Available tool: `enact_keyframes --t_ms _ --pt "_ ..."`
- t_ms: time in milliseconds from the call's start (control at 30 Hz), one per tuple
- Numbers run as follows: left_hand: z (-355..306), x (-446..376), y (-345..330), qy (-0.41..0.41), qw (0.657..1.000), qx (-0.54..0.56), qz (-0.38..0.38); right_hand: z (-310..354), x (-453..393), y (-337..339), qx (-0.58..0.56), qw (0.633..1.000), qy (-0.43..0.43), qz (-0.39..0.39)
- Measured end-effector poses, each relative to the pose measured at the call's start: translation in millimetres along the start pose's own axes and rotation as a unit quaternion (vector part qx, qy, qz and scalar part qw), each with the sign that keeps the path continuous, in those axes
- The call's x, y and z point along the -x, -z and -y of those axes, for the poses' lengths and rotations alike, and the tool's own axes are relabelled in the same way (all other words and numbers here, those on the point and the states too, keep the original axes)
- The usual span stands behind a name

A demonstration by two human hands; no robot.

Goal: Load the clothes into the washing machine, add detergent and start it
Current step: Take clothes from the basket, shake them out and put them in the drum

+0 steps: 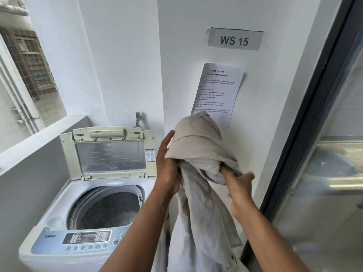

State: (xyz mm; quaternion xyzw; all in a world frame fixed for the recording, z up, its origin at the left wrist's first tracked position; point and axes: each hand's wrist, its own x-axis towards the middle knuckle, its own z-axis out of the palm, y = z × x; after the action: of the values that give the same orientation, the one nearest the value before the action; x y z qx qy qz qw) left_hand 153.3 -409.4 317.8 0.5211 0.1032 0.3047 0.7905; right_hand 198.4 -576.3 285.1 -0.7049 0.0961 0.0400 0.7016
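Observation:
A white top-loading washing machine (pixel 59 197) stands at the lower left with its lid (pixel 110 154) raised and its dark drum (pixel 106 207) showing. To its right, above floor level, both hands hold up a beige-grey cloth (pixel 198 146) that is bunched at the top and hangs down long. My left hand (pixel 167 165) grips its left side. My right hand (pixel 238 185) grips its lower right fold. The cloth is to the right of the drum, not over it. No detergent is in view.
The control panel (pixel 86 237) with buttons runs along the machine's front edge. A tap (pixel 137 118) sticks out of the wall behind the lid. Two paper sheets (pixel 218 91) hang on the wall. A window ledge (pixel 39 134) lies left, a dark-framed glass door (pixel 314 114) right.

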Motion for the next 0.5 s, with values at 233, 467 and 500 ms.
enact_keyframes --t_ms 233,467,500 --pt "-20 -9 -38 -0.036 0.994 -0.073 0.074 -1 5 -11 0.146 0.935 0.301 0.117" --pt "-13 -2 -34 -0.108 0.946 -0.191 0.238 2 2 -22 -0.051 0.980 0.177 -0.073" --pt "-6 -1 -27 -0.109 0.948 -0.198 0.223 4 1 -24 -0.094 0.982 0.150 -0.070"
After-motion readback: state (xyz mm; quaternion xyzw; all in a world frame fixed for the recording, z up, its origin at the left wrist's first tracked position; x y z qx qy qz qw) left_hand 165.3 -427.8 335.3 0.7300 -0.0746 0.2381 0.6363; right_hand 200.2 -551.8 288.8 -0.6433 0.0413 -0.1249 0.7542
